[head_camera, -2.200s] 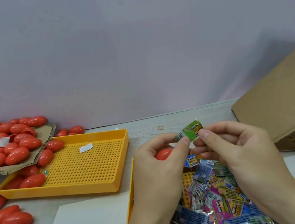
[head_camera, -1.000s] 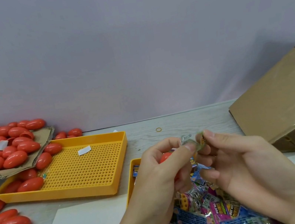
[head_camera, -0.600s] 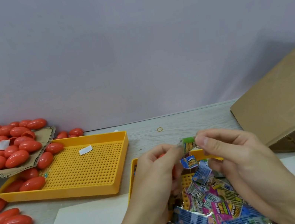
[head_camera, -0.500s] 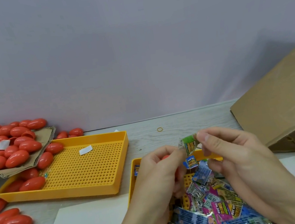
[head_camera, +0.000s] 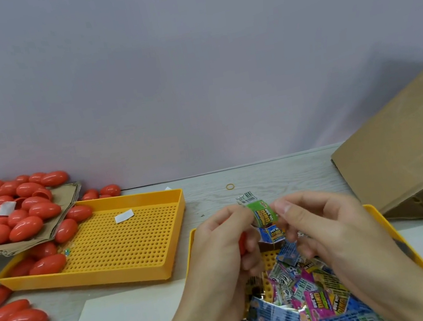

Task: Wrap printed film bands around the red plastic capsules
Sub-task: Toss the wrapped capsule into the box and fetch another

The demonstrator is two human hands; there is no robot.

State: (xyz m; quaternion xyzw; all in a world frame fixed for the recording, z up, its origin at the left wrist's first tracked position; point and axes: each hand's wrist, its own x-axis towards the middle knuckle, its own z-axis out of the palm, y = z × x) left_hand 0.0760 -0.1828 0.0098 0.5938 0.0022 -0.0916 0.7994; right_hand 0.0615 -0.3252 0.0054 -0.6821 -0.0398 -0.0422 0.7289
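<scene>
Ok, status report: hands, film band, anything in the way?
Left hand and right hand pinch green film band. Red capsule tucked in left grip. Nothing blocking.

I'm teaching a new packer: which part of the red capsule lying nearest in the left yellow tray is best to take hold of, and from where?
Pinch that red capsule across its narrow middle, coming from above. It lies on its side on the left yellow tray, long axis roughly level, so its rounded ends would likely slip. Other capsules crowd its far side; its top is free.
</scene>
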